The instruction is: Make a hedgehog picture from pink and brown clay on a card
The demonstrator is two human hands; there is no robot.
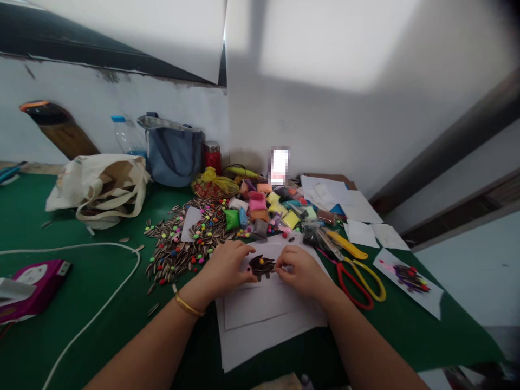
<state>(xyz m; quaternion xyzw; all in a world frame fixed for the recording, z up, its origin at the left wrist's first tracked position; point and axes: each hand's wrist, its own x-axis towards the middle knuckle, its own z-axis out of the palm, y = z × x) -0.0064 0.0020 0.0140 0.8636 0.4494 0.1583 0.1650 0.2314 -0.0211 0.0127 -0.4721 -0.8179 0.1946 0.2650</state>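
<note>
On white sheets of paper (pixel 260 309) lies a small dark figure (pixel 263 266) made of sunflower seeds, with a yellow ball on it. My left hand (pixel 229 265) is at its left side, thumb and fingers apart around its edge. At the right edge of the figure, my right hand (pixel 298 268) has its thumb and fingertips pinched together; whatever is between them is too small to make out. A heap of striped seeds (pixel 174 254) mixed with coloured pom-poms spreads to the left of the paper.
Behind the paper are clay packets (pixel 257 203). Scissors (pixel 357 281), a yellow cutter (pixel 347 245) and a card with a second seed figure (pixel 410 279) lie right. Left are a cloth bag (pixel 109 179), blue bag (pixel 174 154), tissue pack (pixel 40 287) and white cable (pixel 117 303).
</note>
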